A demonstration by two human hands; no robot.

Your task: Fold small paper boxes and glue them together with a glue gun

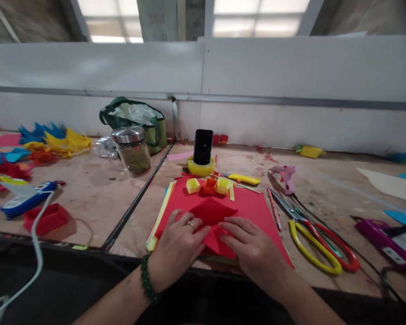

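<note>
A folded piece of red paper (pixel 211 212) lies on a stack of coloured sheets topped by a red sheet (pixel 257 207). My left hand (pixel 179 243), with a ring and a green bead bracelet, grips the left side of the folded paper with bent fingers. On the other side my right hand (pixel 253 246) has its fingers closed on the paper's right edge. The paper's middle stands up in a peak, with a pointed flap between the hands. Thumbs and undersides are partly hidden. Just beyond sit small yellow paper boxes (pixel 223 185) and an orange paper box (pixel 210 186).
Behind the stack, a phone (pixel 203 146) stands in a yellow tape roll (pixel 200 168) near a yellow cutter (pixel 244 179). To the right lie scissors (pixel 316 234), a pencil (pixel 274 210) and a pink glue gun (pixel 286 177). A glass jar (pixel 135 155) and red paper box (pixel 46 218) stand left.
</note>
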